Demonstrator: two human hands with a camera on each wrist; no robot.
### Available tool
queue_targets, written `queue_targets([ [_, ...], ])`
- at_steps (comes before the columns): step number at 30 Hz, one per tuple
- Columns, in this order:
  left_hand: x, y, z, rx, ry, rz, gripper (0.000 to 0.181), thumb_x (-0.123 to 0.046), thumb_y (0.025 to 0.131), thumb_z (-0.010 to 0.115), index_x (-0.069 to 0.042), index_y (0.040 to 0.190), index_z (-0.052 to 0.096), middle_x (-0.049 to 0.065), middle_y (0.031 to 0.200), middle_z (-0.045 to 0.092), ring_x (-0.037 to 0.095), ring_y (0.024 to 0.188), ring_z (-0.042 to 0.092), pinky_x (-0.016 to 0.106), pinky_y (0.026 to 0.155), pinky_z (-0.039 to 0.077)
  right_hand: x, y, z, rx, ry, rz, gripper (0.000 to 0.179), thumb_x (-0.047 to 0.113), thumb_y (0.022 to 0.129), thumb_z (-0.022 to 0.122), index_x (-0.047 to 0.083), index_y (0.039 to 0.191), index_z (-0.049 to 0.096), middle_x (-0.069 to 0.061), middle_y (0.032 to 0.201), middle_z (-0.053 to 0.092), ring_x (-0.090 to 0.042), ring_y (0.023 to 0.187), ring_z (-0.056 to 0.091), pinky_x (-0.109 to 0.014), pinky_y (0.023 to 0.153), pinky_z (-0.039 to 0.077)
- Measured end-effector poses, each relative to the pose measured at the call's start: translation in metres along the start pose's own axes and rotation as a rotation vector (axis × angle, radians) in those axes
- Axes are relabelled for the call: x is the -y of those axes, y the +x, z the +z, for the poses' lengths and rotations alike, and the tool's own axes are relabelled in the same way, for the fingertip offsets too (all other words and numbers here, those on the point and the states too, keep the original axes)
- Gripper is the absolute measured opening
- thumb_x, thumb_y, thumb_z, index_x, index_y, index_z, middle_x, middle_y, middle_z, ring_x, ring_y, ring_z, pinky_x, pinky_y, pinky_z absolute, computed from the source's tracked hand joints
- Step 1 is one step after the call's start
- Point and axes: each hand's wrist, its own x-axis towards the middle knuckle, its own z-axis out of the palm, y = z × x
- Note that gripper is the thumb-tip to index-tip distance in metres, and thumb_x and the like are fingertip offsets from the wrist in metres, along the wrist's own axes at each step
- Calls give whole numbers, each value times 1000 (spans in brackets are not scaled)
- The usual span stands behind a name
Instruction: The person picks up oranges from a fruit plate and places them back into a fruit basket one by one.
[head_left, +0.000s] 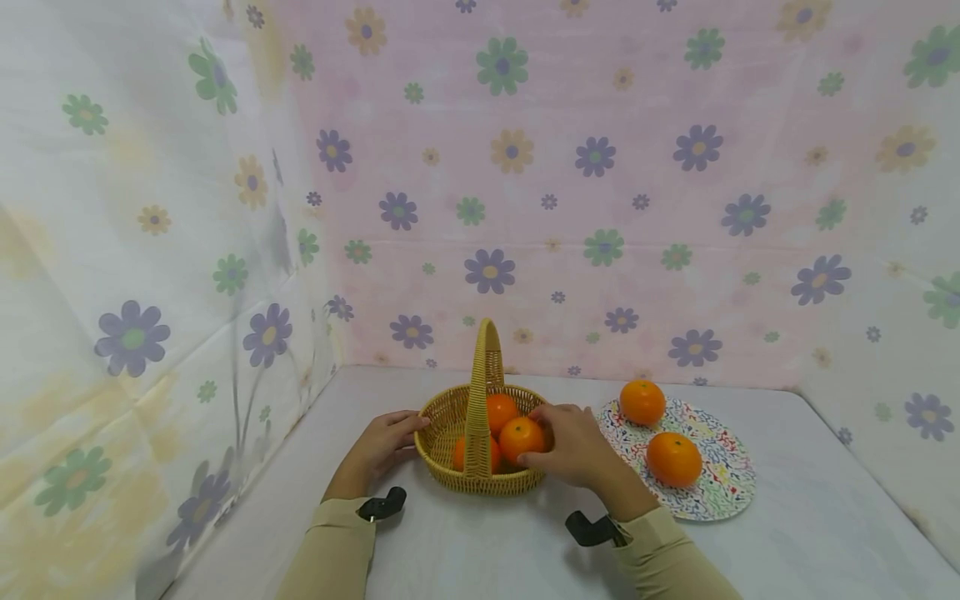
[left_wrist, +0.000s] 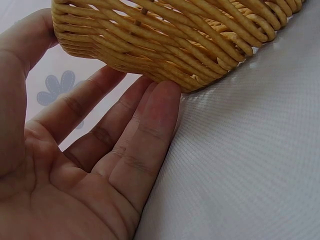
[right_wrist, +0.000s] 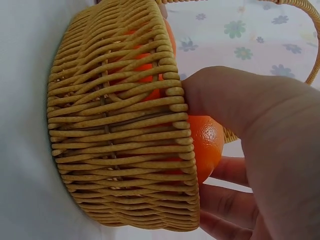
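Observation:
A yellow wicker basket with a tall arched handle stands on the table in the head view. My left hand holds its left side, the thumb at the rim and the other fingers against the outer wall. Inside are three oranges: one at the back, one partly behind the handle, and one at the right. My right hand reaches over the right rim and grips that right orange between thumb and fingers. In the right wrist view the orange shows above the woven rim.
Right of the basket lies a round plate with multicoloured marks. Two oranges sit on it, one farther back and one nearer. A white cloth covers the table; flower-patterned curtains enclose the back and sides.

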Motion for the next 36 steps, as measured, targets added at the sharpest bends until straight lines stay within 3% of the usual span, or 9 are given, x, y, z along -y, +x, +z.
queue_targets([
  [3, 0, 0, 0, 2, 1, -2, 49, -36, 92, 77, -4, 128, 70, 12, 127, 71, 22, 105, 72, 37, 91, 62, 1, 0, 1, 16, 11, -4, 58, 48, 77, 87, 24, 126, 67, 2, 124, 69, -27, 128, 57, -70, 124, 17],
  [5, 0, 0, 0, 3, 1, -3, 50, -36, 92, 78, -4, 129, 70, 12, 127, 71, 21, 106, 72, 37, 91, 62, 3, 0, 1, 27, 20, -7, 57, 48, 78, 87, 23, 125, 68, 3, 121, 69, -26, 126, 58, -71, 124, 14],
  [12, -1, 0, 0, 0, 5, -9, 53, -38, 92, 78, -3, 131, 68, 12, 129, 70, 21, 107, 72, 38, 94, 62, 5, -1, 3, 50, 22, -43, 52, 48, 81, 83, 22, 123, 69, 5, 113, 70, -24, 119, 61, -75, 122, 15],
  [36, -4, -2, 1, -11, 12, -20, 49, -35, 93, 76, -4, 129, 70, 13, 130, 70, 23, 107, 72, 39, 93, 62, 6, -1, 7, 82, 27, -70, 51, 50, 86, 78, 18, 125, 68, 0, 117, 73, -25, 119, 64, -79, 118, 14],
])
